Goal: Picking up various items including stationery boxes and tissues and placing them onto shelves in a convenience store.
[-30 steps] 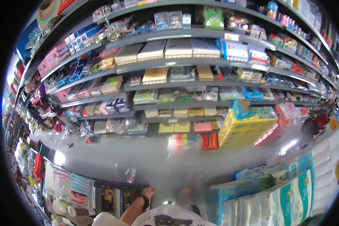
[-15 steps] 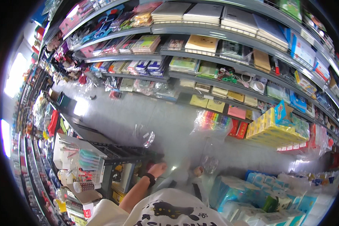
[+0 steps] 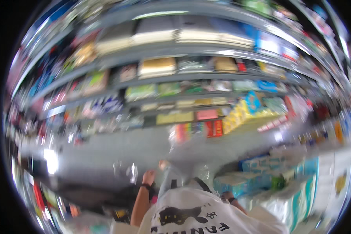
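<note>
My left hand (image 3: 148, 178), with a dark band on the wrist, hangs beside my legs, low in the picture. Motion blur smears its fingers, and I make out nothing held in it. My right hand (image 3: 227, 195) is partly visible by the side of my white printed shirt (image 3: 195, 218), also with a dark wristband. Its fingers are too dark and blurred to read. Closest to it are blue-and-white plastic-wrapped packs (image 3: 243, 183) piled on the right. One foot (image 3: 163, 164) shows ahead of my light trousers on the grey floor.
Long grey shelves (image 3: 156, 50) cross the far side, with paper stacks and notebooks. At their foot stand multicoloured packs (image 3: 182, 132), red boxes (image 3: 213, 128) and a yellow carton (image 3: 238, 116). A dark-edged rack (image 3: 93, 197) is close on my left.
The view has swung to the right and blurred, so the shelves shift left. My right hand has come into view, and one foot has stepped forward.
</note>
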{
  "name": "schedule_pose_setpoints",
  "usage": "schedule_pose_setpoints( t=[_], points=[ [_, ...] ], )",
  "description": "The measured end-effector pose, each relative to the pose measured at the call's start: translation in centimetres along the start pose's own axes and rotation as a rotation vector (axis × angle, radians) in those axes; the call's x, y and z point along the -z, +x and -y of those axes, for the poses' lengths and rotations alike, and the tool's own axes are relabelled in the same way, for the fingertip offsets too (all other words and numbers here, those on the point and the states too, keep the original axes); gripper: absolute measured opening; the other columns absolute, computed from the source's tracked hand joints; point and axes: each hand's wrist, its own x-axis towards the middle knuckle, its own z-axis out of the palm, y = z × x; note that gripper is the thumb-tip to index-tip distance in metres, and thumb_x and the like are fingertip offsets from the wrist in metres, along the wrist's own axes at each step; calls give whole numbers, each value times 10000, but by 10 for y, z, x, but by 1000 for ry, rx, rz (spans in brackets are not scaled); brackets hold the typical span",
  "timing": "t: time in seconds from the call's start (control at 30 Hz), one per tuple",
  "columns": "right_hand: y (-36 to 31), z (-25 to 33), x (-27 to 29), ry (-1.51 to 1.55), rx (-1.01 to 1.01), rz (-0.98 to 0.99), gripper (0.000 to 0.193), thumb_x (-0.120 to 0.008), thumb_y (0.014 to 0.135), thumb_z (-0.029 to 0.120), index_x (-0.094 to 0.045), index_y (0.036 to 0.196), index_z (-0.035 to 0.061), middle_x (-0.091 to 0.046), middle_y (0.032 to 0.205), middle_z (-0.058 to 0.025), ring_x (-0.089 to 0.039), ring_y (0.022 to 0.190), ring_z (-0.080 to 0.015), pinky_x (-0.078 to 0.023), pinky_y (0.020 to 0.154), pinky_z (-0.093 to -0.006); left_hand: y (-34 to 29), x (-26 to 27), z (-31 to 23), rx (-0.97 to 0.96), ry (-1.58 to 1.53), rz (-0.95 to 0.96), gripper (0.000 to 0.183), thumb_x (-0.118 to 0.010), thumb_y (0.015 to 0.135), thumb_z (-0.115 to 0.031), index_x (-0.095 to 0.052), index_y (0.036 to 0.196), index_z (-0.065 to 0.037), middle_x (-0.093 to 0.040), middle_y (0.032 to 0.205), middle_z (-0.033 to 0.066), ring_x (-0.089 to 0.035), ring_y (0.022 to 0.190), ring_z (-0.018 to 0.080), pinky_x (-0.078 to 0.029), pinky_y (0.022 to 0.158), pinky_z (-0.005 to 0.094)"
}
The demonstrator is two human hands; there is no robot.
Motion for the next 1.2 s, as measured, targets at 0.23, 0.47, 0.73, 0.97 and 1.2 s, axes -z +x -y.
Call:
schedule_pose_setpoints(
  t=[0.23, 0.47, 0.73, 0.97, 1.2],
  points=[
    [-98, 286, 46, -49, 262, -300, 221, -529, 800, 180, -601, 916, 6, -643, 823, -90, -619, 704, -177, -493, 603, -329, 77, -10, 124, 278, -188, 177, 159, -572, 802, -176, -610, 833, -25, -613, 701, 99, -588, 580, 204, -475, 503, 311],
    [-152, 394, 36, 134, 637, -429, 232, -487, 839, 175, -584, 999, 38, -638, 900, -111, -617, 798, -211, -482, 725, -320, 135, 20, 78, 286, -570, 247, 226, -459, 851, -156, -548, 931, 36, -605, 725, 140, -580, 558, 190, -441, 412, 303],
    [-152, 521, -24, -418, 878, -133, 301, -398, 906, 297, -554, 1035, 74, -590, 979, -176, -563, 905, -322, -434, 791, -399, 91, 53, 216, -67, -130, 196, 190, -507, 764, -152, -613, 783, 5, -598, 685, 126, -572, 533, 226, -436, 409, 334],
    [-171, 600, -73, -131, 1010, 174, 142, -493, 887, 87, -558, 991, 17, -612, 903, -70, -607, 866, -150, -481, 755, -266, 26, 59, 177, -39, 578, 355, 220, -454, 793, -130, -645, 852, -38, -630, 850, 187, -605, 856, 322, -468, 787, 413],
    [-178, 634, -129, -468, 1109, 448, 169, -514, 861, 84, -567, 1007, 17, -603, 922, -97, -600, 844, -180, -474, 750, -275, -29, 64, 152, 477, -160, -150, 205, -446, 809, -154, -548, 883, 8, -579, 889, 241, -547, 874, 401, -441, 750, 462]
  ],
)
